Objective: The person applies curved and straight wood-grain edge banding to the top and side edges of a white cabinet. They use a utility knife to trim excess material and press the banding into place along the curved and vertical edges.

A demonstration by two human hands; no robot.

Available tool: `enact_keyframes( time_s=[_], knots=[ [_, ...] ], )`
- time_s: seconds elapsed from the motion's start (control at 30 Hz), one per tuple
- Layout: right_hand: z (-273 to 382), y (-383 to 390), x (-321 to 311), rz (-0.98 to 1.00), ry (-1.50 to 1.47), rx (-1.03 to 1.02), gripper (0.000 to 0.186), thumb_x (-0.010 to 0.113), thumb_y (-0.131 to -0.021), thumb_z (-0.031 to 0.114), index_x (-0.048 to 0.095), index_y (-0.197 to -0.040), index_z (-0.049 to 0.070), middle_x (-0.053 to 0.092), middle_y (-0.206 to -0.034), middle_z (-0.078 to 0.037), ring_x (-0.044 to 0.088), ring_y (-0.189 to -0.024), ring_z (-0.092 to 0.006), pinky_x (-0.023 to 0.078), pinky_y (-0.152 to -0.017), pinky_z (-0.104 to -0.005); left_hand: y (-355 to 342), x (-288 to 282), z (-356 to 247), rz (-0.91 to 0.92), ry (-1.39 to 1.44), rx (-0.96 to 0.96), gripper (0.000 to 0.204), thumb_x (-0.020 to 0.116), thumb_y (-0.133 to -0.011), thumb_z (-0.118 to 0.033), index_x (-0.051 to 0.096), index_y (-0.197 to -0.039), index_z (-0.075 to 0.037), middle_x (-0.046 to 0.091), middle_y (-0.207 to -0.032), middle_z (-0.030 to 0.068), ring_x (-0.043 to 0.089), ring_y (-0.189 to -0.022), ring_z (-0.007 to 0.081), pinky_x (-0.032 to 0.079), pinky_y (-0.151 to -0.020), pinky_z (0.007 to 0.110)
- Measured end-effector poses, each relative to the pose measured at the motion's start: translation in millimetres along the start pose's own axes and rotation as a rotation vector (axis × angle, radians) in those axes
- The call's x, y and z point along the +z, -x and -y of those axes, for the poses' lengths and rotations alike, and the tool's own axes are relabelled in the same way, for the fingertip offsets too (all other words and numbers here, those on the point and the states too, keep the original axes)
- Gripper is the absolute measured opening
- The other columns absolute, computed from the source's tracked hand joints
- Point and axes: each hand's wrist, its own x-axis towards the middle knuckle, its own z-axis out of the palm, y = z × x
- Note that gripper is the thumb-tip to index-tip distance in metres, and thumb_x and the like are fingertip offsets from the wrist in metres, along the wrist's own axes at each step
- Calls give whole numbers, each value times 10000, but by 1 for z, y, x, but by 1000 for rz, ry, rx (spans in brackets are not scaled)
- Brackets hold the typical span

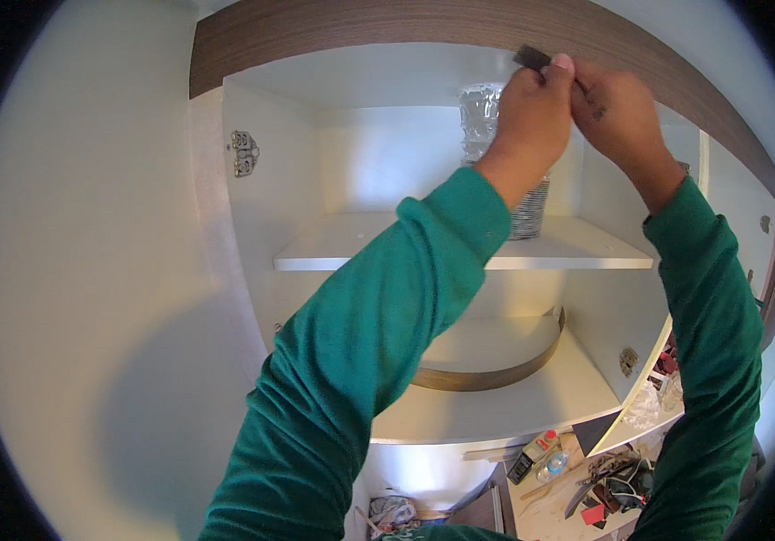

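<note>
Both my hands are raised together in front of the cabinet's upper front edge. My left hand (533,117) is closed, its thumb and fingers pinched on a short dark flat strip (531,58) whose end sticks out to the left. My right hand (620,110) meets it from the right, its fingers also closed around the strip's other part, which is mostly hidden. Just above them runs the cabinet's brown wood-grain top panel (360,27). Behind my left wrist stands a stack in clear plastic wrap (479,113), with a ribbed grey lower part (531,212).
A white shelf (586,245) divides the open cabinet. A curved brown strip (482,379) lies on the cabinet floor below. Metal hinges (245,153) are on the side walls. At the lower right, tools (617,482) and bottles (551,466) crowd a surface.
</note>
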Motion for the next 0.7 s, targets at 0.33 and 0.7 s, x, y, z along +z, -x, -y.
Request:
enact_keyframes(
  time_s=[0.33, 0.7],
  knots=[
    [7, -3, 10, -32, 1, 24, 199, 553, -917, 257, 667, -945, 97, 688, -810, -166, 651, -759, -410, 508, -675, -517, 3, -13, -11, 57, 25, -35, 487, 549, -993, -431, 587, -839, 29, 619, -756, 97, 570, -714, 177, 468, -663, 334],
    [13, -3, 6, -27, 13, 37, 178, 572, -902, 243, 669, -951, 102, 687, -813, -174, 651, -762, -410, 507, -675, -519, 7, -26, -28, 93, -186, -100, 428, 501, -1019, -399, 649, -947, -3, 682, -911, 84, 642, -835, 180, 517, -820, 331]
  ],
)
